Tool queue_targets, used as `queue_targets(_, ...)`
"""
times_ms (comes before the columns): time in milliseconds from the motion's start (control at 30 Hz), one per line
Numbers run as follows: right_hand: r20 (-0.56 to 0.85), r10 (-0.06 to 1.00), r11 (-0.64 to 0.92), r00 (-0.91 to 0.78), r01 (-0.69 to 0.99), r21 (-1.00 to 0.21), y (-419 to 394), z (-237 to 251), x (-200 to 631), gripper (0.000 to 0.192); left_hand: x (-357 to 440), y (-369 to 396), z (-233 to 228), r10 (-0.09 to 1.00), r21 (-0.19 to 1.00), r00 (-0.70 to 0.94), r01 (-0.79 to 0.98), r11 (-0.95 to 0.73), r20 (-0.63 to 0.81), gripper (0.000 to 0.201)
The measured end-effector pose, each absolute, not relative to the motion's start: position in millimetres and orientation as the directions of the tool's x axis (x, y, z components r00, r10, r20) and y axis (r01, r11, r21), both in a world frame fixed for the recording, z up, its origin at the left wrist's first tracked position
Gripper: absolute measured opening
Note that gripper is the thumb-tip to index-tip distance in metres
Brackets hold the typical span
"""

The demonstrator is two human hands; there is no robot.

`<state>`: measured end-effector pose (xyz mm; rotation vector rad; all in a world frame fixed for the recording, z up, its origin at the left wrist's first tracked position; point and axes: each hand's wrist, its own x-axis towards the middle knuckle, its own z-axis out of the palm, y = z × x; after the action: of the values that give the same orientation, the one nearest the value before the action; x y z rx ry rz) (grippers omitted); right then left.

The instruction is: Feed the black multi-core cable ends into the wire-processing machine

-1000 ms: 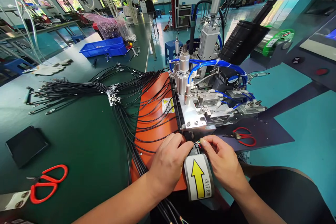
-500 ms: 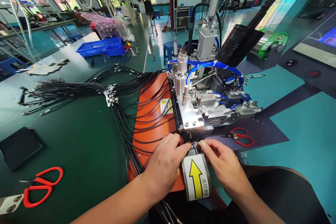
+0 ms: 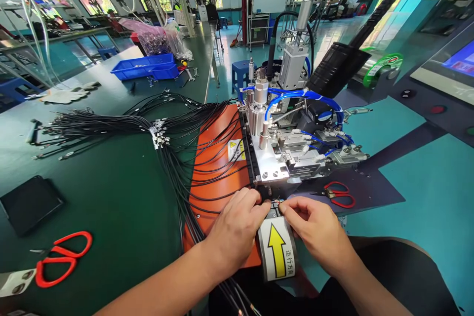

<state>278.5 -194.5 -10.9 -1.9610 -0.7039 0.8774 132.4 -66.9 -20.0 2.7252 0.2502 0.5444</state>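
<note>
Left hand point(image 3: 237, 224) still pinching wire ends point(image 3: 276, 202) | right hand point(image 3: 314, 229) pinch unchanged | both nudged toward machine point(image 3: 274, 168)

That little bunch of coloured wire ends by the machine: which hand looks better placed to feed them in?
Probably the right hand: its fingertips pinch the wire ends right at the machine's front edge. The left hand rests beside them, over the black cables.

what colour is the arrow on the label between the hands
Yellow arrow with a black outline, on a white label, seen in the head view.
</note>
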Motion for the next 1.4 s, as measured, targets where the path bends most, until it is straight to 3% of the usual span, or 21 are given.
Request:
queue_targets(167, -0.037, 0.818, -0.405, 0.575, 0.528, -0.747, -192, -6, 278, 0.024, 132, -66, -22, 0.232, 0.372, 0.898, 0.084, -0.925, 0.375, 0.022)
queue_targets(367, 0.051, 0.858, -0.342, 0.51, 0.642, -0.686, -192, -8, 282, 0.02, 132, -66, -23, 0.235, 0.378, 0.894, 0.081, -0.922, 0.382, 0.023)
queue_targets(567, 0.032, 0.859, -0.337, 0.512, 0.611, -0.716, -194, -13, 285, 0.023, 132, -66, -23, 0.237, 0.381, 0.895, 0.083, -0.921, 0.377, 0.022)
queue_targets(800, -0.191, 0.782, -0.449, 0.594, 0.324, -0.833, -195, -17, 295, 0.034, 133, -66, -22, 0.233, 0.365, 0.891, 0.083, -0.927, 0.389, 0.025)
queue_targets(1000, -0.042, 0.816, -0.311, 0.577, 0.376, -0.873, -190, -20, 292, 0.028, 134, -66, -19, 0.238, 0.362, 0.888, 0.088, -0.928, 0.393, 0.024)
queue_targets(1267, -0.009, 0.783, -0.315, 0.622, 0.384, -0.868, -186, -23, 288, 0.023, 135, -65, -20, 0.204, 0.306, 0.874, 0.068, -0.95, 0.441, 0.024)
queue_targets(1400, 0.063, 0.788, -0.293, 0.612, 0.464, -0.836, -183, -26, 287, 0.023, 135, -66, -20, 0.219, 0.302, 0.862, 0.082, -0.95, 0.456, 0.023)
